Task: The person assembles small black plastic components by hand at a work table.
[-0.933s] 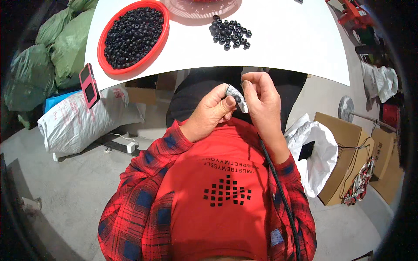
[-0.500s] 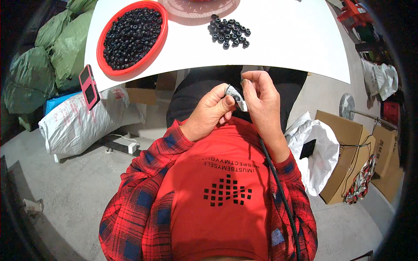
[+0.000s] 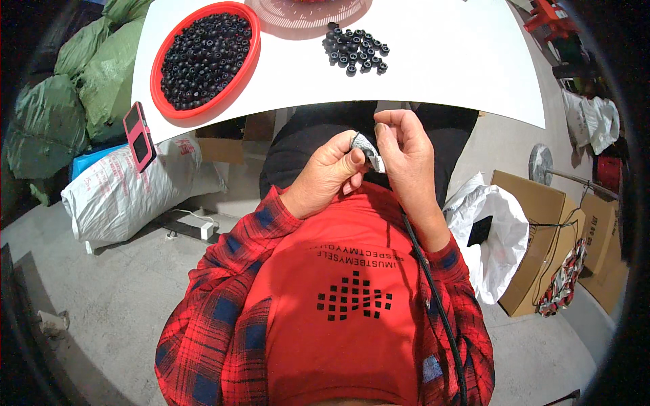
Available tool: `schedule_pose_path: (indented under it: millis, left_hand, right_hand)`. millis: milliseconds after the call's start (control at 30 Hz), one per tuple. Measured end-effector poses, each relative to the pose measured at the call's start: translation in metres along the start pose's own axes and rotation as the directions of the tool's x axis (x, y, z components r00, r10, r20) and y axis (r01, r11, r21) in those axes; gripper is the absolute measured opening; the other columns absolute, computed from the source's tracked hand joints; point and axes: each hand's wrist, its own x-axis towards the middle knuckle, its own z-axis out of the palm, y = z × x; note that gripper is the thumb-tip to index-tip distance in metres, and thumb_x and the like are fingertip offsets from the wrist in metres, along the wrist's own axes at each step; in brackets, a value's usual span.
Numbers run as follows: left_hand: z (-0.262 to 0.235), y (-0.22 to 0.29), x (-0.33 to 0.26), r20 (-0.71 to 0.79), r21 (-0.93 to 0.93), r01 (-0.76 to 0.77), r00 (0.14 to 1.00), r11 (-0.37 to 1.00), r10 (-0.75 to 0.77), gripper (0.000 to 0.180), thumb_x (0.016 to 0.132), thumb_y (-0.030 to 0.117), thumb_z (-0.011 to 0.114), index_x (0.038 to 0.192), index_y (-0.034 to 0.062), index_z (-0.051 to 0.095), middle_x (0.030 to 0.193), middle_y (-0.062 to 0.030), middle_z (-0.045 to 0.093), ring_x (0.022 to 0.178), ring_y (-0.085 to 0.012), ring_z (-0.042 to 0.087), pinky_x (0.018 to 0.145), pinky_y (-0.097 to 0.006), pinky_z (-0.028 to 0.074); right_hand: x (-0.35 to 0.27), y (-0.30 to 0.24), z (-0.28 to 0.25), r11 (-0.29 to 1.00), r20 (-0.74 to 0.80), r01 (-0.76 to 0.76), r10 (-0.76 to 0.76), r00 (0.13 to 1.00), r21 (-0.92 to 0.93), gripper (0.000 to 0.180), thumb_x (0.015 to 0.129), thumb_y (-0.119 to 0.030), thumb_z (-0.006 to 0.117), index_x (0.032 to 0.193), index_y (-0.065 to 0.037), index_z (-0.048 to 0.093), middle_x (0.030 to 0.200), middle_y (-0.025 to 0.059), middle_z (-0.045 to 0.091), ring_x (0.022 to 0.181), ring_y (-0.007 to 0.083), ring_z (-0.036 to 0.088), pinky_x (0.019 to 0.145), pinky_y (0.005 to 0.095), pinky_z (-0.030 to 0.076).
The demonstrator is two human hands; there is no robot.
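My left hand (image 3: 328,177) and my right hand (image 3: 405,152) are together in front of my chest, below the near edge of the white table (image 3: 440,61). Both pinch a small grey-and-white piece (image 3: 367,149) between thumbs and fingertips; what kind of piece it is I cannot tell. On the table lies a loose heap of small black rings (image 3: 355,51). A red round bowl (image 3: 204,57) full of the same black rings sits at the table's left end.
A pink perforated tray (image 3: 308,11) lies at the table's far edge. A pink phone (image 3: 139,136) overhangs the left corner. Green sacks (image 3: 64,88) and a white sack (image 3: 122,193) stand at left, cardboard boxes (image 3: 542,237) and a white bag (image 3: 491,233) at right.
Both hands stay in the same place on the small piece; only the fingers have shifted slightly.
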Motion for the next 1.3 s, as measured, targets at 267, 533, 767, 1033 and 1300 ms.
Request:
schedule_pose_path:
  millis: [267,533,767,1033,1300]
  left_hand:
    - [0.0010,0.0002,-0.0004,-0.005,-0.003,0.003,1.000,1.000,-0.003,0.029,0.094,0.039,0.051,0.092,0.0105,0.051,0.069,0.0042,0.048,0.055,-0.0016,0.042,0.048,-0.015,0.034]
    - [0.0000,0.0015,-0.0013,-0.011,0.031,0.013,1.000,0.999,-0.012,0.029,0.094,0.040,0.051,0.091,0.0108,0.051,0.070,0.0047,0.049,0.055,-0.0007,0.043,0.048,-0.014,0.035]
    - [-0.0012,-0.0013,0.0003,-0.001,-0.012,0.002,1.000,1.000,-0.002,0.032,0.091,0.036,0.057,0.107,0.0084,0.054,0.072,0.0038,0.052,0.053,-0.0035,0.043,0.047,-0.016,0.033]
    - [-0.0019,0.0012,-0.0009,-0.004,0.086,-0.012,1.000,0.996,0.013,0.029,0.094,0.039,0.052,0.091,0.0105,0.052,0.073,0.0050,0.050,0.058,-0.0001,0.043,0.050,-0.014,0.036]
    - [-0.0032,0.0051,-0.0023,0.014,0.114,0.011,1.000,0.993,-0.013,0.026,0.094,0.036,0.052,0.088,0.0099,0.052,0.073,0.0056,0.049,0.058,0.0002,0.044,0.050,-0.014,0.037]
  right_hand:
    - [-0.0007,-0.0005,0.0006,1.000,0.002,0.012,-0.012,1.000,0.005,0.013,0.088,-0.006,0.053,0.098,0.001,0.058,0.067,0.0025,0.054,0.059,0.0062,0.048,0.054,0.0236,0.043]
    - [-0.0010,-0.0015,-0.0003,1.000,0.020,-0.008,0.008,1.000,-0.005,0.014,0.088,-0.006,0.053,0.098,0.001,0.058,0.068,0.0039,0.055,0.060,0.0075,0.050,0.055,0.0245,0.044]
    - [-0.0008,-0.0024,-0.0007,1.000,0.014,-0.017,0.017,1.000,-0.008,0.014,0.088,-0.007,0.053,0.099,0.001,0.058,0.069,0.0048,0.056,0.061,0.0081,0.051,0.056,0.0250,0.045]
    - [-0.0015,-0.0035,-0.0003,0.999,0.036,-0.038,0.038,0.999,-0.001,0.015,0.088,-0.007,0.053,0.099,0.001,0.058,0.068,0.0038,0.055,0.060,0.0074,0.051,0.055,0.0243,0.044]
    - [0.0002,0.0053,0.0017,0.999,-0.002,0.011,-0.011,1.000,-0.039,0.014,0.088,-0.007,0.053,0.099,0.000,0.058,0.066,0.0060,0.056,0.058,0.0093,0.052,0.054,0.0266,0.045]
